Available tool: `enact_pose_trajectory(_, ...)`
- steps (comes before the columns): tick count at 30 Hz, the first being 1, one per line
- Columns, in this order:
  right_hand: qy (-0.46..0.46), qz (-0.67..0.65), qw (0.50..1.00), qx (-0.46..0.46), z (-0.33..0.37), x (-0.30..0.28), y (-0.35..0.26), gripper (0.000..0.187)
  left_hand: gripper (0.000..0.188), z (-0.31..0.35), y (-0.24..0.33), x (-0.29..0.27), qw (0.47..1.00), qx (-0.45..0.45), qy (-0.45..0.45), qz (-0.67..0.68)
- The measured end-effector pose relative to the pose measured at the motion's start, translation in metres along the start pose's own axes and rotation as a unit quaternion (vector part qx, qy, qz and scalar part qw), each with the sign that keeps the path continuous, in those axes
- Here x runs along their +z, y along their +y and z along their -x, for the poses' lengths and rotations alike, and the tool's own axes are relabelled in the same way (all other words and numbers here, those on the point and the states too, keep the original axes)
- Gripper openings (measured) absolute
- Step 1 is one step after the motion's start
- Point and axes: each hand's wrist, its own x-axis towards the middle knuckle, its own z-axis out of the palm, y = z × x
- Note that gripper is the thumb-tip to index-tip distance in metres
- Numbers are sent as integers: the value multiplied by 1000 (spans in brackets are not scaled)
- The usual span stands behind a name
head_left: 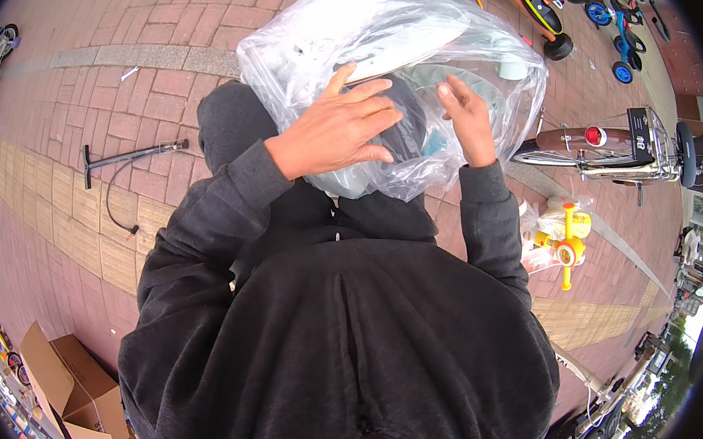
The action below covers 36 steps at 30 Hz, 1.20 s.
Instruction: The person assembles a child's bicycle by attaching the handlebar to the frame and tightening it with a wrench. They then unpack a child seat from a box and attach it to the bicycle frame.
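Note:
A large clear plastic bag (292, 49) lies over my knees and the ground ahead of me, with white and pale grey-green parts showing through it; their kind I cannot make out. Over the bag's near left part is my left hand (339, 125), fingers spread, back of the hand up. My right hand (467, 116) hovers at the bag's right side, thumb and fingers apart. Neither hand grips anything that shows. Whether the fingertips touch the plastic I cannot tell.
On the brick paving to the left lies a black floor pump (133, 156) with its hose. An open cardboard box (74, 379) stands at the lower left. To the right are a bicycle (612, 147) and a yellow-orange toy (567, 250); blue-wheeled ride-ons (622, 42) stand farther off.

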Motion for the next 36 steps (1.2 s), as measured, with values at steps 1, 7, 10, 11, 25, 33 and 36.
enact_pose_trajectory(1,15,-103,995,9,-19,17,2,52,38,-4,3,5,997,20,-73,-19)
enact_pose_trajectory(7,38,-557,828,52,-70,45,-7,42,39,48,17,-9,968,-35,-230,97)
enact_pose_trajectory(10,7,-581,814,11,-88,49,-29,37,33,83,39,-12,942,-102,-227,223)
enact_pose_trajectory(11,-6,-594,804,6,-97,50,-38,35,29,93,42,-11,939,-122,-272,172)
enact_pose_trajectory(25,-208,-563,800,11,-243,157,-136,34,70,145,11,32,879,-177,-442,21)
enact_pose_trajectory(33,-223,-578,785,-17,-295,169,-144,40,80,143,-7,113,854,-456,-98,233)
enact_pose_trajectory(36,-275,-526,802,-72,-311,173,-140,38,67,115,-25,143,438,-628,272,583)
